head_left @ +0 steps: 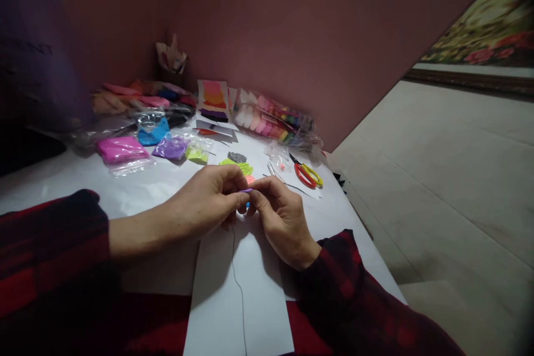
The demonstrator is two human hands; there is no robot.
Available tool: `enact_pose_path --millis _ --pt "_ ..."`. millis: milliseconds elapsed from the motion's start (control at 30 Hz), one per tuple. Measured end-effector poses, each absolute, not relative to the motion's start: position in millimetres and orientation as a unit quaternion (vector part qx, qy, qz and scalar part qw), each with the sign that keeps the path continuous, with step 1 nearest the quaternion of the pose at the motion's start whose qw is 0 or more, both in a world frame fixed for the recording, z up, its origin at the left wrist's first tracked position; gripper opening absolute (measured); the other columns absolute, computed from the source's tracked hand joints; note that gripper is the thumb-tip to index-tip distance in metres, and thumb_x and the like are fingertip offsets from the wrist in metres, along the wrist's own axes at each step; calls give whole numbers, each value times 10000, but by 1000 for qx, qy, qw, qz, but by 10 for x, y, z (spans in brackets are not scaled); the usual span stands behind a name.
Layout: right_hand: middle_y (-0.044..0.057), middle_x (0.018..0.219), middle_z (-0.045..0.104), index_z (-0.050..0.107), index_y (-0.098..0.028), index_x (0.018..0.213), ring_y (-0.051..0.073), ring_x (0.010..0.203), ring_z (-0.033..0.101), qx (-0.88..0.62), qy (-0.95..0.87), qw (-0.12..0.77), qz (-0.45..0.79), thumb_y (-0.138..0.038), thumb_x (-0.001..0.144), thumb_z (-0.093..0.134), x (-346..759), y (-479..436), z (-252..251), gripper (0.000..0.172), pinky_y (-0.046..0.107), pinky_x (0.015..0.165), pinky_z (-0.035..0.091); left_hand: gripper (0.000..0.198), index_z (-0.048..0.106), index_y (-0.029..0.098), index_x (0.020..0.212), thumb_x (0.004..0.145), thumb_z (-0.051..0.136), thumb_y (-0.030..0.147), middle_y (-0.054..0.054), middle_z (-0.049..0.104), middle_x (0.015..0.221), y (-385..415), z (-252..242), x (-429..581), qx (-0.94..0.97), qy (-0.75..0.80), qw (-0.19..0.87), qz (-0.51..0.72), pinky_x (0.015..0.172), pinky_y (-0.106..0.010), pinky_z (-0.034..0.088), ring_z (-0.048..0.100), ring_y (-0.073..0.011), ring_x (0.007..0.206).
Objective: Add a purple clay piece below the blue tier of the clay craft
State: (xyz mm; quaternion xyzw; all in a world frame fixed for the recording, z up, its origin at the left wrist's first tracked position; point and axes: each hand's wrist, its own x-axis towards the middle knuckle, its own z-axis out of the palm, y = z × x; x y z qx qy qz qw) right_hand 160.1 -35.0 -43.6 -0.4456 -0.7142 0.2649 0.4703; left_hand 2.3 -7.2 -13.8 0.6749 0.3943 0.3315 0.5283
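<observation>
My left hand [208,200] and my right hand [283,217] meet over a white sheet of paper [237,289]. Together they pinch a small purple piece of clay [246,191] between their fingertips. A thin dark thread [238,283] hangs from the pinch and trails down across the paper. Both sleeves are red and black. Just beyond the fingers lie small shaped bits: a yellow-green one [237,166], a grey one [237,157] and a pink one [250,179].
Bags of clay lie at the back left: pink [120,149], blue [153,133], purple [171,148], yellow-green [197,153]. A long pack of coloured clay sticks [275,118] leans by the wall. Red-and-yellow scissors [307,174] sit near the table's right edge. A beige sofa [450,178] is on the right.
</observation>
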Motion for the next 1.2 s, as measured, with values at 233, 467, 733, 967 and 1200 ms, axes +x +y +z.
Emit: enact_pose_path --millis 233,467,733,967,1200 --pt "-4 719 596 567 -197 905 121 628 569 -428 -698 493 293 -219 924 501 1589 -354 -441 72 261 587 468 35 582 144 726 724 617 144 55 562 495 -74 -120 24 651 393 544 355 420 -207 388 512 -86 424" --pt "0 720 595 574 -197 948 124 637 584 -436 -686 495 308 -234 917 508 1584 -344 -447 82 244 539 476 72 559 149 762 733 617 178 43 594 514 -9 -160 18 639 386 563 354 428 -227 397 527 -101 428" --pt "-2 706 605 575 -188 879 113 587 569 -446 -633 534 339 -233 872 576 1560 -314 -465 45 221 474 459 167 527 156 841 729 642 203 34 612 529 -12 -163 24 624 365 592 356 482 -256 447 582 -136 474" --pt "-2 695 614 600 -181 843 96 547 548 -463 -629 538 317 -202 857 585 1571 -315 -442 29 220 478 448 104 611 135 792 714 650 192 17 626 608 -22 -107 8 622 389 571 369 479 -230 439 540 -94 476" --pt "-20 620 574 630 -188 892 94 470 516 -471 -643 517 311 -260 891 548 1580 -330 -448 110 212 413 427 166 546 159 751 675 687 203 55 576 544 20 -217 11 628 334 585 390 453 -232 434 533 -97 450"
